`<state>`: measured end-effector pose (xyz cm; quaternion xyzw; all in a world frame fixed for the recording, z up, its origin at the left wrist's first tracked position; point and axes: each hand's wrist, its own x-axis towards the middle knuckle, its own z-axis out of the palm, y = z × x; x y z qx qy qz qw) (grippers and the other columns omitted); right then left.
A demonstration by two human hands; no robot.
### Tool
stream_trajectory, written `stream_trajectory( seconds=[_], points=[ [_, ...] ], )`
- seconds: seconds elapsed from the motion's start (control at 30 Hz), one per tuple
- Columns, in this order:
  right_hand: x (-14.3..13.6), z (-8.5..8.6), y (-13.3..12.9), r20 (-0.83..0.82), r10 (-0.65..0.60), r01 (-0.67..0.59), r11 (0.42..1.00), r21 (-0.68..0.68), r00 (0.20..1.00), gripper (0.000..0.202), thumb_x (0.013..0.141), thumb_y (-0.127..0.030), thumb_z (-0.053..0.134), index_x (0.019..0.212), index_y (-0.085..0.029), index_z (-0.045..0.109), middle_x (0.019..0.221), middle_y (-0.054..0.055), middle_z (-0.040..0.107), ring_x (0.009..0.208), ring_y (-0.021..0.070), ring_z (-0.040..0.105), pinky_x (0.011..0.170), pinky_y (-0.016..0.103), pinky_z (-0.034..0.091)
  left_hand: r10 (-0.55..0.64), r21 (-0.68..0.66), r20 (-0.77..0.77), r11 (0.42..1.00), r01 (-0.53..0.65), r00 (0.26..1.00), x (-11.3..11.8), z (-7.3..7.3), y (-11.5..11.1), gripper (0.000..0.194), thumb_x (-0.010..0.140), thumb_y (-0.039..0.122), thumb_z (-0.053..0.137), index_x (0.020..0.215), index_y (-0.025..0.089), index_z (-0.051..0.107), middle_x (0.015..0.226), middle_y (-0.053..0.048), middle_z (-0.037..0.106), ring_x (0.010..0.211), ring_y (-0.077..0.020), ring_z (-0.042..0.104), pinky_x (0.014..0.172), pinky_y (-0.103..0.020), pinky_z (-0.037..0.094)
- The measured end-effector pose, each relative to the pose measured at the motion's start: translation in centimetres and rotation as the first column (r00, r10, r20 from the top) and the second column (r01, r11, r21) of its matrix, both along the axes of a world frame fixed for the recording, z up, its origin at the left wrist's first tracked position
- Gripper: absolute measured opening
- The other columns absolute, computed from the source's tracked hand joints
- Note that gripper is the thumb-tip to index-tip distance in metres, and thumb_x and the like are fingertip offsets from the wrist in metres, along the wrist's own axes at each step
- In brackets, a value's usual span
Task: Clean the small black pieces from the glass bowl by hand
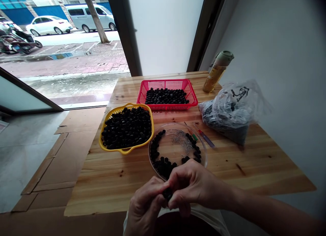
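Note:
Between the fingertips of both hands is a small round black part (167, 194), above the near edge of the table. My left hand (147, 205) pinches it from the left, and my right hand (192, 188) grips it from the right with thumb and fingers. The fingers cover much of the part, so its exact kind cannot be made out. Just beyond the hands lies a clear round tray (168, 125), partly hidden by my right hand. Along its rim sit several small black pieces (163, 164), and thin metal pins (183, 141) are scattered inside it.
A yellow basket (127, 151) and a red basket (166, 107) hold black parts. Two screwdrivers, one with a purple handle (208, 140), lie by the tray. At right stand a filled plastic bag (229, 110) and a drink bottle (217, 71) on the wooden table (107, 188).

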<state>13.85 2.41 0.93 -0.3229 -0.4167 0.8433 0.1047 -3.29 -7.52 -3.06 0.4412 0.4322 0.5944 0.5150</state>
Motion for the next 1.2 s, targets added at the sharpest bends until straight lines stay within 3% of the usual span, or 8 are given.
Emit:
stream_trajectory(
  seconds=[0.13,0.27,0.47,0.67,0.8,0.97,1.07,1.2],
  points=[
    [0.0,0.0,-0.3,-0.003,-0.012,0.012,0.994,0.112,1.000,0.036,0.063,-0.036,0.098,0.074,-0.013,0.073,0.055,-0.003,0.069,0.045,0.0088,0.065,0.044,0.015,0.052,0.040,-0.066,0.083,0.997,-0.034,0.996,0.5,-0.1,-0.4,0.020,0.095,0.041,0.074,0.108,0.034,0.087,0.082,-0.005,0.073,0.073,-0.0184,0.064,0.075,-0.030,0.055],
    [-0.1,0.1,-0.4,-0.070,-0.023,0.037,0.978,0.207,0.997,0.032,0.068,-0.036,0.094,0.071,-0.014,0.071,0.059,-0.003,0.070,0.048,0.0089,0.066,0.045,0.015,0.050,0.099,-0.183,0.134,0.980,-0.073,0.986,1.0,-0.1,-0.7,0.018,0.091,0.046,0.077,0.099,0.036,0.088,0.082,-0.004,0.075,0.062,-0.0155,0.061,0.061,-0.026,0.054],
    [-0.7,-0.7,-0.2,-0.173,-0.013,0.023,0.998,0.054,0.985,0.034,0.067,-0.034,0.096,0.076,-0.014,0.070,0.059,-0.004,0.070,0.045,0.0084,0.065,0.046,0.016,0.051,0.158,-0.232,0.132,0.965,-0.124,0.979,1.2,0.2,-1.0,0.020,0.089,0.051,0.078,0.099,0.036,0.088,0.087,-0.004,0.077,0.057,-0.0134,0.060,0.051,-0.023,0.050],
    [-1.0,-1.7,0.5,-0.171,0.043,-0.054,0.997,-0.063,0.984,0.044,0.061,-0.037,0.099,0.084,-0.013,0.070,0.060,-0.002,0.074,0.043,0.0109,0.067,0.048,0.020,0.057,0.063,-0.126,-0.056,0.990,-0.070,0.996,0.0,0.7,-0.3,0.016,0.096,0.041,0.072,0.105,0.036,0.084,0.082,-0.001,0.068,0.073,-0.0163,0.064,0.072,-0.025,0.055],
    [-0.4,-1.4,0.6,-0.184,0.087,-0.105,0.991,-0.088,0.979,0.042,0.063,-0.039,0.098,0.083,-0.012,0.072,0.060,-0.002,0.074,0.043,0.0103,0.067,0.048,0.018,0.055,-0.023,-0.083,-0.115,0.996,0.013,0.993,-0.7,1.5,0.1,0.018,0.099,0.039,0.068,0.111,0.034,0.081,0.088,-0.002,0.063,0.078,-0.0181,0.063,0.075,-0.026,0.054],
    [0.2,-1.3,0.6,-0.254,0.150,-0.183,0.977,-0.111,0.956,0.042,0.070,-0.041,0.095,0.091,-0.012,0.074,0.069,-0.001,0.075,0.044,0.0086,0.068,0.048,0.017,0.058,-0.076,0.020,-0.318,0.996,0.087,0.945,-1.3,2.3,0.0,0.027,0.101,0.038,0.065,0.124,0.035,0.079,0.089,-0.005,0.065,0.083,-0.0216,0.064,0.077,-0.029,0.054],
    [0.1,-1.8,0.4,-0.298,0.130,-0.180,0.972,-0.149,0.946,0.043,0.067,-0.037,0.097,0.093,-0.013,0.072,0.070,-0.001,0.076,0.046,0.0097,0.069,0.048,0.018,0.060,-0.065,0.058,-0.333,0.994,0.089,0.941,-1.3,2.2,0.0,0.028,0.102,0.035,0.064,0.126,0.037,0.078,0.091,-0.005,0.065,0.083,-0.0209,0.064,0.076,-0.028,0.054],
    [-0.3,-2.7,-0.1,-0.332,0.071,-0.141,0.971,-0.191,0.941,0.044,0.061,-0.031,0.099,0.085,-0.015,0.065,0.062,-0.003,0.074,0.043,0.0102,0.067,0.045,0.018,0.059,-0.087,0.108,-0.228,0.988,0.114,0.970,-0.9,1.4,0.0,0.029,0.104,0.039,0.060,0.127,0.037,0.077,0.091,-0.004,0.063,0.081,-0.0181,0.062,0.074,-0.026,0.054]
  ],
)
